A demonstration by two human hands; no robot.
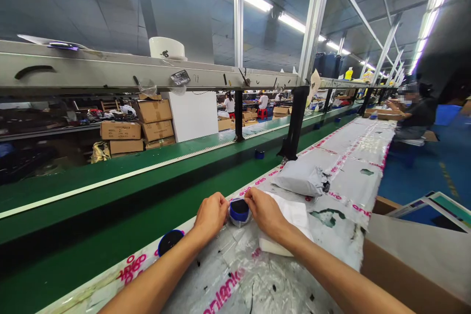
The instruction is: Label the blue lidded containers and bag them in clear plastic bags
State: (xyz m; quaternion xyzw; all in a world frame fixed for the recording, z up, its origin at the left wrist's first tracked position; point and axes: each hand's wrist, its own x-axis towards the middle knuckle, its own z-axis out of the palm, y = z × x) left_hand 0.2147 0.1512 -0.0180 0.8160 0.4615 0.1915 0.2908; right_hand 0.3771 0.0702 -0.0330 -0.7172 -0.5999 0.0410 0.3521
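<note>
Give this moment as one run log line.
left hand: pinching clear bag; right hand: pinching same bag; inside: blue and black piece; nearby: similar piece

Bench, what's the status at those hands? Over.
Left hand, right hand: pinching opposite sides of clear plastic bag. Round blue-and-black object: in bag. Flat white stack: beneath right forearm.

Near tabletop [221, 270]: two hands [211, 214], two blue-rimmed pieces [240, 212], one white package [299, 178].

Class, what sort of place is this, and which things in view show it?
Probably a factory's assembly or packing hall: a long green belt, apparently a conveyor, runs beside the plastic-covered workbench, and stacked cardboard boxes stand beyond.
</note>
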